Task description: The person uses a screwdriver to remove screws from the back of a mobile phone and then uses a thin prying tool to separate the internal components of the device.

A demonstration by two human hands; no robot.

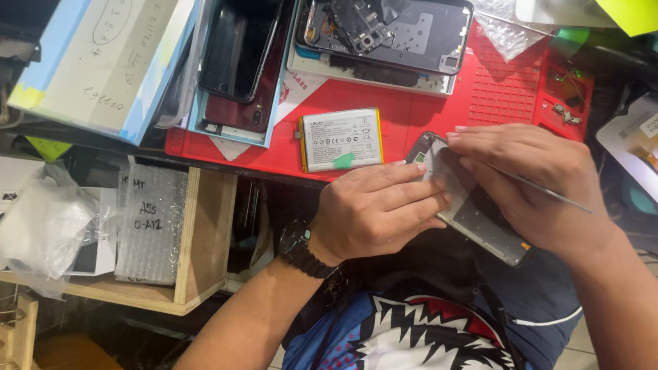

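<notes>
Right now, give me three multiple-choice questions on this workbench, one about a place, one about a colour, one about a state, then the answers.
1. Where does the phone battery lie?
A. On the red mat
B. In the wire basket
C. On the person's lap

2. What colour is the work mat?
A. Green
B. Red
C. Grey

3. How is the opened phone between the hands?
A. Lying untouched
B. Sealed in a bag
C. Gripped by both hands

Answers: 1 A, it rests flat near the mat's front edge. 2 B, bright red. 3 C, left hand and right hand clasp it, the right also holding a thin metal tool.

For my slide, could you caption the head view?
Both hands grip an opened phone beside a battery.
</notes>
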